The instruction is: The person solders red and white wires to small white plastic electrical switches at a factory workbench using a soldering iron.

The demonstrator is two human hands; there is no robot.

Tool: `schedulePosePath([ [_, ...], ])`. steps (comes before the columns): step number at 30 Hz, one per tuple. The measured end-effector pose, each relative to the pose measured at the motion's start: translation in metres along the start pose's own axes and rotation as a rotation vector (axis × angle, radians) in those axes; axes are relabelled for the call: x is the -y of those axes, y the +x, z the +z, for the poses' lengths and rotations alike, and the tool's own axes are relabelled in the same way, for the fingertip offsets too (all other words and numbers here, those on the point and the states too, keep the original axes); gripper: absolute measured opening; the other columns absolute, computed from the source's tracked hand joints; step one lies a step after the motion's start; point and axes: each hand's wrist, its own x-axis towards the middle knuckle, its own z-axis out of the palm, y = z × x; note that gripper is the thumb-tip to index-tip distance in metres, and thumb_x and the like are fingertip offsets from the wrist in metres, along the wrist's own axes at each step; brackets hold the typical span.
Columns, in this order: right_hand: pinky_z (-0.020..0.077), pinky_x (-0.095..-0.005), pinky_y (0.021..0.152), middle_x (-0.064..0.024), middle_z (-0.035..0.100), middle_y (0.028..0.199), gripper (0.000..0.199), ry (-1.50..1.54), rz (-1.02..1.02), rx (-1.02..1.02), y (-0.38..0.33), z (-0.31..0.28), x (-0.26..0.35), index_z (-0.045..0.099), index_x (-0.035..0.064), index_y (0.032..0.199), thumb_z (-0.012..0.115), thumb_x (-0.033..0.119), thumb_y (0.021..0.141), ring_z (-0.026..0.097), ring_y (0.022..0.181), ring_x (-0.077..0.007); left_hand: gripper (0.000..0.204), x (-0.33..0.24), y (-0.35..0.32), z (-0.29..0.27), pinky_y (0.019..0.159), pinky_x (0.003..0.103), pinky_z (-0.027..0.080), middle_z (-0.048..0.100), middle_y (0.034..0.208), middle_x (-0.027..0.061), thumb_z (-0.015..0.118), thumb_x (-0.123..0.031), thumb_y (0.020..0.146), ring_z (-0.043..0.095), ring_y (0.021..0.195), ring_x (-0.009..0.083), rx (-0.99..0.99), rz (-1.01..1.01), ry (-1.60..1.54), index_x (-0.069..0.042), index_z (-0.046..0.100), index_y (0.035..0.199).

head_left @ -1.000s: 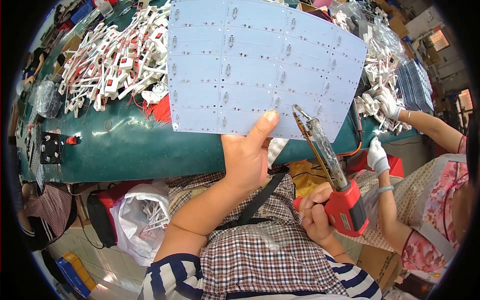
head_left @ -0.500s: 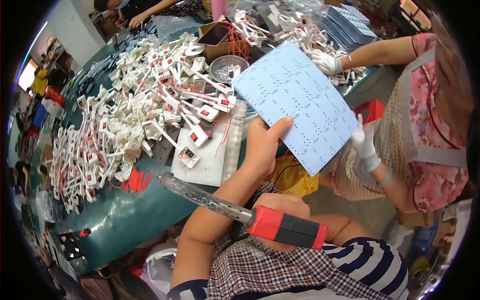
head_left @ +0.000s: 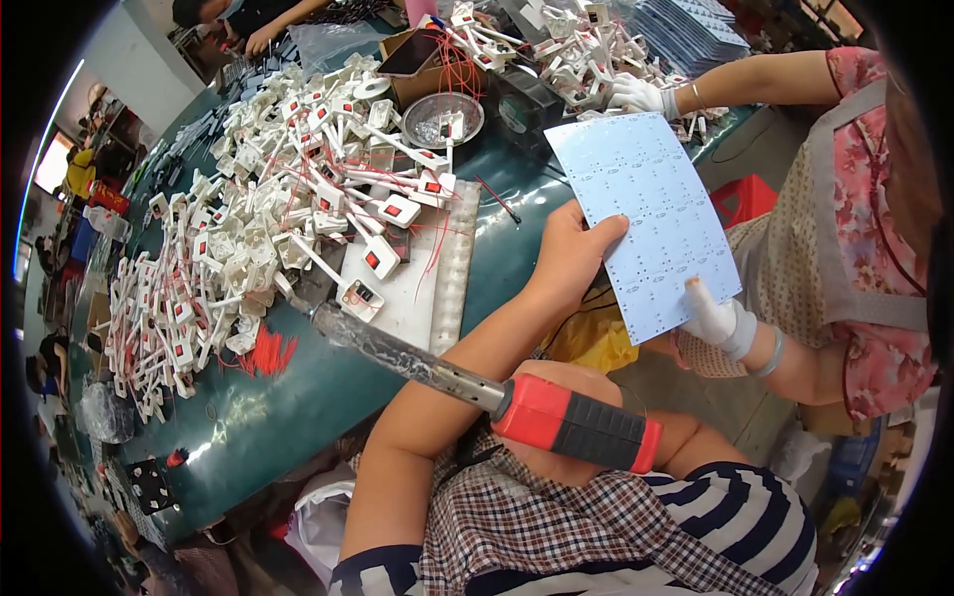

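Note:
My left hand [head_left: 578,253] grips the left edge of a pale blue circuit board panel [head_left: 651,214], thumb on top. A co-worker's gloved hand [head_left: 717,320] touches the panel's lower right edge with a thumb over its face. The fingers of my right hand [head_left: 568,387] are wrapped round the red-and-black handle of a soldering iron [head_left: 576,422]. Its long, stained metal barrel reaches up left across my left forearm, the tip close to the pile of white plastic parts [head_left: 268,189]. These parts have stems, red patches and thin red wires.
On the green table [head_left: 288,427] lies a white pad [head_left: 407,308] beside the pile. A round metal dish [head_left: 443,121], a phone [head_left: 409,55] on a cardboard box and a small black fan [head_left: 522,109] are farther back. Stacked panels [head_left: 691,40] lie far right. A co-worker stands at right.
The panel has moved right and turned more upright, with my left hand following. The co-worker's lower hand has come onto its edge. The soldering iron's tip has shifted up left toward the parts.

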Motion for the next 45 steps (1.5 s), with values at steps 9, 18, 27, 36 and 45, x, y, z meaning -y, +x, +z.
schedulePosePath([
  [9,0.0556,-0.0369,0.074,-0.0061,0.064,0.093,0.027,-0.008,0.164,0.312,-0.022,-0.008,-0.017,0.064,0.0026,0.108,0.075,0.011,0.084,0.067,0.088,-0.0226,0.026,0.012,0.011,0.002,0.077,0.033,0.056,0.071,0.104,0.0103,0.066,-0.017,0.096,0.069,0.089,0.0171,0.08,0.12,0.019,0.003,0.065,0.113],
  [18,0.0414,-0.0254,0.049,-0.0086,0.049,0.094,0.03,0.54,0.329,0.049,-0.014,0.001,-0.007,0.043,0.0079,0.115,0.062,0.024,0.098,0.041,0.05,-0.009,0.018,0.043,0.001,0.011,0.055,0.032,0.048,0.066,0.074,0.0072,0.06,-0.016,0.093,0.061,0.063,0.0153,0.066,0.166,-0.149,0.002,0.065,0.093],
  [27,0.0383,-0.0224,0.051,-0.009,0.051,0.092,0.021,0.584,0.309,-0.16,0.013,0.005,-0.016,0.047,0.0024,0.116,0.05,0.014,0.099,0.034,0.046,-0.0048,0.021,-0.05,-0.181,-0.118,0.078,0.029,0.059,0.073,0.098,0.0113,0.063,-0.01,0.098,0.072,0.089,0.0151,-0.195,-0.061,0.384,0.004,0.067,0.113],
  [36,0.0415,-0.0242,0.054,-0.0113,0.054,0.096,0.024,0.576,0.398,-0.069,0.03,0.028,-0.043,0.051,-0.001,0.12,0.05,0.009,0.098,0.037,0.048,-0.0051,0.008,-0.075,-0.204,-0.189,0.063,0.03,0.051,0.067,0.086,0.0056,0.076,-0.008,0.081,0.065,0.072,0.0192,-0.859,0.424,1.221,-0.007,0.072,0.088],
  [45,0.0415,-0.0254,0.052,-0.0117,0.056,0.095,0.027,0.434,0.613,-0.02,0.034,0.04,-0.036,0.049,-0.0012,0.119,0.057,0.005,0.094,0.041,0.052,-0.0077,0.013,-0.077,-0.199,-0.195,0.067,0.034,0.051,0.064,0.092,0.0057,0.077,-0.004,0.077,0.064,0.08,0.0229,-0.852,0.584,1.347,-0.009,0.072,0.088],
])
